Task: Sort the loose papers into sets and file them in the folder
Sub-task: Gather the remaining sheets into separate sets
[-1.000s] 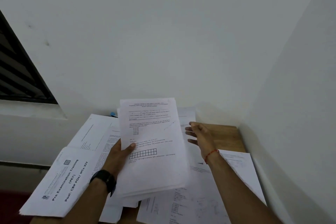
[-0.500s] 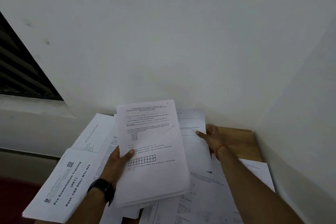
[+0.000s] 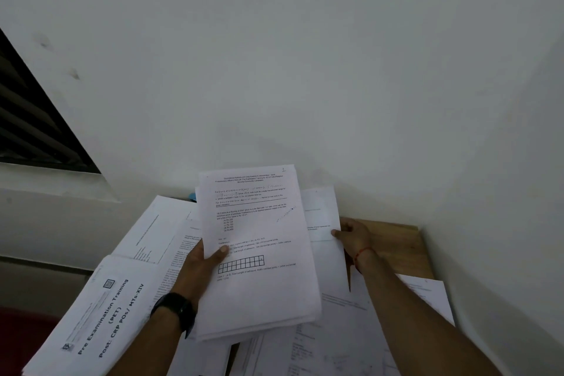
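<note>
Well, the Pre Examination Training set [image 3: 100, 314] lies at the pile's left edge and might slide off if nudged. The left hand [image 3: 200, 265] grips a raised stack [image 3: 262, 284] by one edge; sheets could fan out. The right hand [image 3: 354, 235] pinches a loose sheet [image 3: 320, 204] over the worktop [image 3: 396, 247], risking a crease.

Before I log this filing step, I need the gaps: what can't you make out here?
Head view:
- Folder: none seen; a blue object sits mostly hidden behind the white printed stack in the left hand.
- Stack's sheet count: top page covers the rest.
- White sheet pinched by the right hand: print too small, partly behind the stack.
- Titled white booklet: cut by the bottom edge.
</note>
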